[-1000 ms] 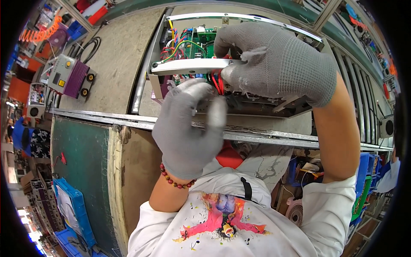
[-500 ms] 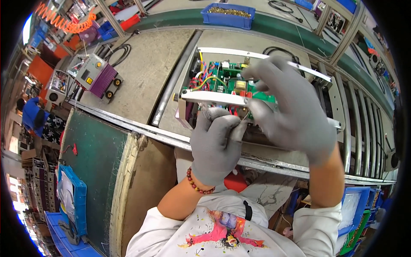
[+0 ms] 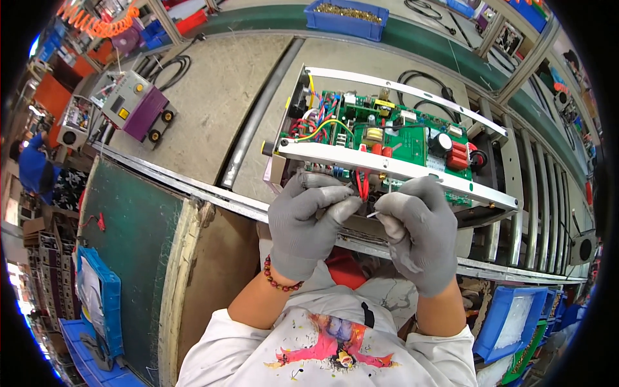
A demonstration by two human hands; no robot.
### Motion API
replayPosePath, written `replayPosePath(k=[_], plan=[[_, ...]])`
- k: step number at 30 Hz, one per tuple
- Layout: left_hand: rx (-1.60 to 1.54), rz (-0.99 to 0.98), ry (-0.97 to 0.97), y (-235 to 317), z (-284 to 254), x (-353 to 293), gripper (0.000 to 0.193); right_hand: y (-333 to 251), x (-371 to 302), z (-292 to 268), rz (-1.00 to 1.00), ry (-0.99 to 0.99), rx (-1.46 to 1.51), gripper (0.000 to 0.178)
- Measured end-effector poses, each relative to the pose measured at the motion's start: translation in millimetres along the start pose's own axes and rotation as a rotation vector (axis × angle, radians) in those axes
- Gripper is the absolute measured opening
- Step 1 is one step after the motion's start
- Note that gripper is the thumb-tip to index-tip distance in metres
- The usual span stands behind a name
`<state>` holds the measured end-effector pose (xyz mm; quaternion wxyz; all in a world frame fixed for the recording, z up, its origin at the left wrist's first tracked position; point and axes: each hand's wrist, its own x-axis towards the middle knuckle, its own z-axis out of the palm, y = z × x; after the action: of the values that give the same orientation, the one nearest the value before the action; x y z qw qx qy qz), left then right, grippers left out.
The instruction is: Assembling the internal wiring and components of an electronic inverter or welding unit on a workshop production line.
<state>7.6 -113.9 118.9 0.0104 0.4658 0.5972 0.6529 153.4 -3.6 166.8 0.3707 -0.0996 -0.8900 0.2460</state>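
An open electrical device chassis (image 3: 412, 169) lies on the bench in front of me, with white metal rails along its long sides. A green circuit board (image 3: 412, 145) with several components shows between the rails. Red wires (image 3: 363, 186) hang out at the near side, under the near rail. My left hand (image 3: 302, 222), in a grey glove, is closed in a pinch beside these wires; what sits in its fingertips is hidden. Just right of the wires, my gloved right hand (image 3: 422, 235) is closed on a thin white strip (image 3: 372, 215), whose end pokes out from the fingers.
A purple and grey wheeled device (image 3: 137, 106) stands at the left of the bench. Metal rollers (image 3: 535, 200) run along the right. A blue bin of small brass-coloured parts (image 3: 346, 19) is at the back. A black cable (image 3: 429, 80) lies behind the chassis.
My right hand has come down from above the circuit board to the near side, by the red wires, uncovering the board. My left hand has shifted slightly left and down, still pinched.
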Motion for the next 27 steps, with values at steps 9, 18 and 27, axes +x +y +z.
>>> replayPosePath(k=[9, 18, 27], plan=[[-0.7, -0.327, -0.022, -11, -2, -6, 0.032, -1, 6, 14, -0.021, 0.066, 0.059, 0.032], [-0.649, -0.197, -0.16, -26, -10, -6, 0.035, -13, 15, 5, -0.048, -0.083, -0.224, 0.029], [-0.46, -0.124, -0.174, -26, -13, -5, 0.033, -19, 20, 4, -0.053, -0.121, -0.26, 0.026]])
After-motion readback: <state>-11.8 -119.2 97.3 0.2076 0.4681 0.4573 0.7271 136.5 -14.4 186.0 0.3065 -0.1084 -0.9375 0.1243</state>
